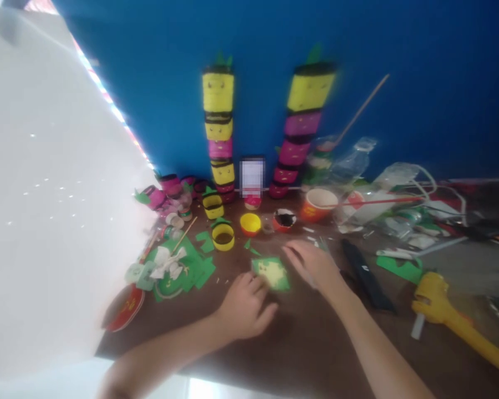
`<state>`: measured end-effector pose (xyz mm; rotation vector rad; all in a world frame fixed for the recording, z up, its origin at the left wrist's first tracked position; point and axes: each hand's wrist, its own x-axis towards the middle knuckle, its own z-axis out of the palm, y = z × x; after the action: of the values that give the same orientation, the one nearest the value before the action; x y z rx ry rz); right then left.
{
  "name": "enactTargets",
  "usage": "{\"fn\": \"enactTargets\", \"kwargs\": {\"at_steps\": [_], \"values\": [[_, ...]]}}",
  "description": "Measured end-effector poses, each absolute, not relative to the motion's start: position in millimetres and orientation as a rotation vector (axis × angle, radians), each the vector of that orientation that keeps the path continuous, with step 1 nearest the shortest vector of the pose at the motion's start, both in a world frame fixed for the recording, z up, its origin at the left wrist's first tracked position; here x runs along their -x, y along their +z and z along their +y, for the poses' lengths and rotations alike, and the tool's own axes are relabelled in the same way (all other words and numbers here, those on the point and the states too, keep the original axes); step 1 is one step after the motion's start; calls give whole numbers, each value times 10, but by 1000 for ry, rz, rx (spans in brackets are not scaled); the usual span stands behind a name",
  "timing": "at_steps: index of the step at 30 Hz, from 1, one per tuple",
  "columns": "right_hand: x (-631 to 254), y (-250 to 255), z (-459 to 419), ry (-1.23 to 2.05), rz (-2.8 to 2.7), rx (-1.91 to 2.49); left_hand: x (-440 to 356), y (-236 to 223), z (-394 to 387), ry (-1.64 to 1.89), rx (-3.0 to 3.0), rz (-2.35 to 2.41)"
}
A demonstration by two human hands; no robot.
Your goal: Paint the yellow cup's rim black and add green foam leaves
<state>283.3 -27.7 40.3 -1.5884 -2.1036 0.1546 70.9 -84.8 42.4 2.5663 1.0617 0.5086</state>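
A small green paper piece with a pale yellow patch (pixel 271 272) lies on the dark brown table (pixel 307 343). My left hand (pixel 243 306) rests just below and left of it, fingers curled, fingertips touching its near edge. My right hand (pixel 312 263) lies flat to the right of the paper, fingers stretched toward its upper right corner. Motion blur hides whether either hand pinches anything.
Two tall stacks of yellow and pink cups (pixel 218 127) (pixel 301 122) stand against the blue wall. Small yellow cups (pixel 223 236), an orange cup (pixel 318 204), green paper scraps (pixel 191 269), a black flat tool (pixel 366 274), a yellow glue gun (pixel 444 305) and plastic clutter (pixel 395 199) surround the hands.
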Motion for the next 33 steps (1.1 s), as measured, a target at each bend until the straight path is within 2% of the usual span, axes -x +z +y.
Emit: {"fn": "enactTargets", "kwargs": {"at_steps": [7,10,14,18,22,28,33], "values": [[-3126,302,-432,173,-2394,1563,-636,366,-704,580,-2443,1022],[-3359,404,-626,149,-2202,1600,-677,320,-681,639,-2352,1331],[-3719,525,-923,117,-1902,1777,-755,279,-681,531,-2233,1730],[-3827,477,-1119,180,-1773,1913,-770,257,-643,461,-2153,1758],[-3655,407,-1153,139,-1837,1979,-731,225,-583,535,-2004,1712],[-3239,544,-818,53,-1973,1822,-733,121,-569,924,-1779,1498],[-2711,916,122,-44,-2278,1520,-743,93,-577,1094,-1652,1435]]}}
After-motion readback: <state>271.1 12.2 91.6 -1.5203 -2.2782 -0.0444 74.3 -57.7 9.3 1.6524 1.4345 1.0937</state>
